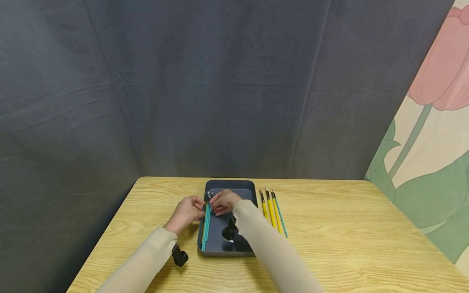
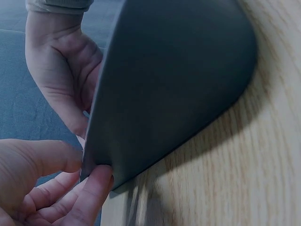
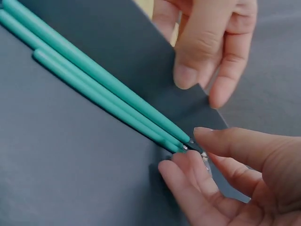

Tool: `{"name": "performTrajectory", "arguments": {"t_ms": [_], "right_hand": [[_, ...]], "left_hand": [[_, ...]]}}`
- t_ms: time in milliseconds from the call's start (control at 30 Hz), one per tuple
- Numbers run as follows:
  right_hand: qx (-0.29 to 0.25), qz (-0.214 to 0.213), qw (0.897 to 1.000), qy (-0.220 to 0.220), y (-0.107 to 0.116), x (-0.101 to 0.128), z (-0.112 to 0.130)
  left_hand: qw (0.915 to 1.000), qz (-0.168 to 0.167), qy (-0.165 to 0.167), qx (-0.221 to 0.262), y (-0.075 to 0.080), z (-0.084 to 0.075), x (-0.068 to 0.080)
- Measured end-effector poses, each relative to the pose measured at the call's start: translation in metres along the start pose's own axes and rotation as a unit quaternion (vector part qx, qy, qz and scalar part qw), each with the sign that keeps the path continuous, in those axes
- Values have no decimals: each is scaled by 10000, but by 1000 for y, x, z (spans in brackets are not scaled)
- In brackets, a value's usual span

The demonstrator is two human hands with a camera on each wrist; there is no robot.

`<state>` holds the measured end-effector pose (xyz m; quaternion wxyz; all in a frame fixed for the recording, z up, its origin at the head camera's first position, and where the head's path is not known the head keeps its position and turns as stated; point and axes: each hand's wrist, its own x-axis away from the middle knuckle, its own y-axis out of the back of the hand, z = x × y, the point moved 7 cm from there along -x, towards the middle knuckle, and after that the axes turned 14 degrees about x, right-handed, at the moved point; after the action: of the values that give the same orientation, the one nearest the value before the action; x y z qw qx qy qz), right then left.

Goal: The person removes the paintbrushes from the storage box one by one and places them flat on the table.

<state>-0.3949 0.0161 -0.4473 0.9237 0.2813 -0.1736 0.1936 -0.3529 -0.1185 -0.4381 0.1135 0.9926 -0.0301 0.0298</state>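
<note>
A dark grey rectangular tray (image 1: 238,249) stands on the table with several slim teal-handled tools (image 1: 207,228) lying lengthwise along its left wall. My left hand (image 1: 187,212) grips that left wall, its thumb over the inside and its fingers outside, as the right wrist view shows. Reaching into the tray, my right hand (image 3: 235,174) pinches the teal tools near their metal ends, between thumb and fingers. Those ends are partly hidden by the fingertips. In the left wrist view the tray's outer wall (image 2: 178,70) covers everything inside.
Right of the tray, several yellow-handled tools (image 1: 271,212) and one teal-handled tool (image 1: 281,217) lie side by side on the wooden table (image 1: 348,236). A dark curtain (image 1: 220,89) hangs behind the table. A wall with a tulip picture (image 1: 436,154) is at the right.
</note>
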Motion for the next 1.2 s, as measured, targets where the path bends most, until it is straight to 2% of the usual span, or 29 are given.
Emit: {"name": "performTrajectory", "arguments": {"t_ms": [567, 1200], "right_hand": [[259, -555, 9981, -104, -6, 4, 3], [699, -823, 9938, -270, -9, -19, -1]], "left_hand": [[9999, 44, 47, 106, 0, -1, 0], [10000, -7, 5, 65, 1, -2, 1]]}}
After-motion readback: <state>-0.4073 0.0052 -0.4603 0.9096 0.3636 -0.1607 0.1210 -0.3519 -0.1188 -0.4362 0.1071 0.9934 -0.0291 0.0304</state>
